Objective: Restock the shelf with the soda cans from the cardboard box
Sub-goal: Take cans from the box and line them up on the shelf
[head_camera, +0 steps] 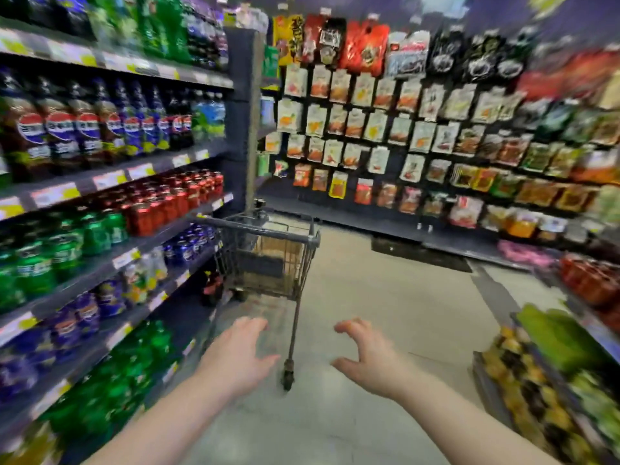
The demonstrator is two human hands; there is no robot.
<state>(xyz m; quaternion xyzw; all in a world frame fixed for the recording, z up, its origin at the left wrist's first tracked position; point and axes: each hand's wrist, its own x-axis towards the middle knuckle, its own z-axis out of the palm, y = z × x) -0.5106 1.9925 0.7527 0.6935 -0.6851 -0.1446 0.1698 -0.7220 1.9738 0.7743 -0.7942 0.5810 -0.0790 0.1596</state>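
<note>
Head view. A supermarket aisle, the frame smeared by motion. Both arms reach forward over the floor (385,297). The left hand (240,350) is spread wide, fingers apart, and holds nothing; the right hand (365,357) is likewise empty, its fingers curled into an open claw. Neither touches anything.

Ahead of the hands stands a small wire shopping cart (268,256), drawn up just beside the drinks shelf (110,263) on the left. Inside the cart a brown shape shows through the mesh, most likely the cardboard box (278,250); its contents cannot be made out, and no cans are seen in it.

The drinks shelf carries bottles on the upper tiers, and red cans (174,199) and blue cans (191,243) on the middle tiers near the cart. Whether any of these come from the box cannot be told.

On the far wall hang snack packets (385,129).

Judged progress: the task appears at or near its start, or between two trips. No can is in hand; reaching the cart, lifting cans from the box and setting them on the shelf all remain.
</note>
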